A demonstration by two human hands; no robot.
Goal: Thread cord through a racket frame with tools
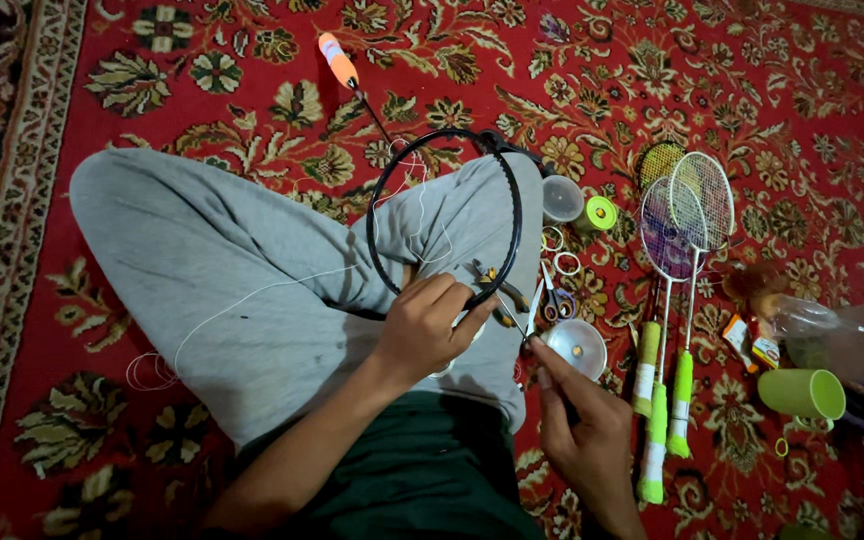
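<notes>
Nearest the camera, the right hand (582, 420) pinches a thin metal tool (514, 322) between thumb and forefinger, fingers closed tight on it, its tip aimed up toward the rim of the racket frame (444, 215). That pinch suits fine, pointed work at the frame's edge.

Just beyond, the left hand (427, 325) is curled shut around the lower rim of the black, unstrung frame, which rests across the person's grey-trousered knee (202, 250); the lap steadies the hoop while the hand keeps it from turning. A loose white string (252, 295) trails from the frame over the leg to the carpet (72, 420), and the frame's shaft runs away to an orange grip (337, 60).

To the right, within easy reach, lie pliers (497, 285), scissors (555, 298), a small clear dish (577, 348), a lidded tub (561, 198) and a yellow-green spool (598, 213). Farther right lie 2 strung rackets (687, 215) with green grips, a green cup (802, 392) and a clear jar with a green lid (852, 340).
</notes>
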